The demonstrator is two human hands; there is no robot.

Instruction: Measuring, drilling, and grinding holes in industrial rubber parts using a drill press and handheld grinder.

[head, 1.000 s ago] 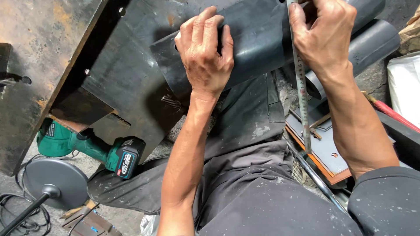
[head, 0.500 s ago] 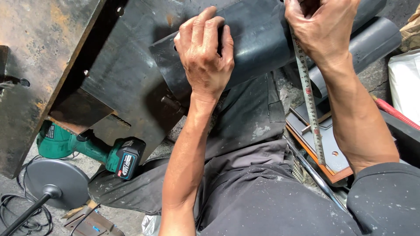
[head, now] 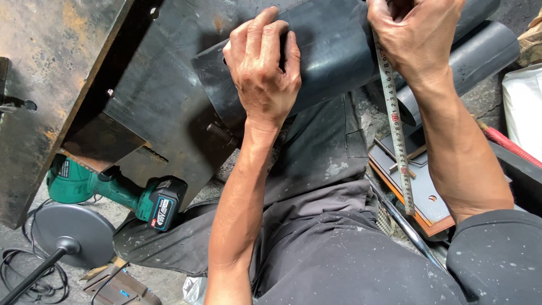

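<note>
Drill (head: 113,189), green, lay below-left of the pipe (head: 322,56), with a dark label patch on its battery. White bag (head: 522,110) sat right of the pipe. Your left hand (head: 265,70) pressed flat on the pipe, fingers together. Your right hand (head: 415,34) pinched the tape (head: 395,121) against the pipe; the tape hung down from it.

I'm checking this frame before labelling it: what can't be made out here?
- Head view: the tape measure's upper end is hidden under the right hand.
- The dark pipe's far end is cut off by the top edge.
- The left hand covers the pipe surface beneath it.
- The green drill's front is hidden behind the rusty plate.
</note>
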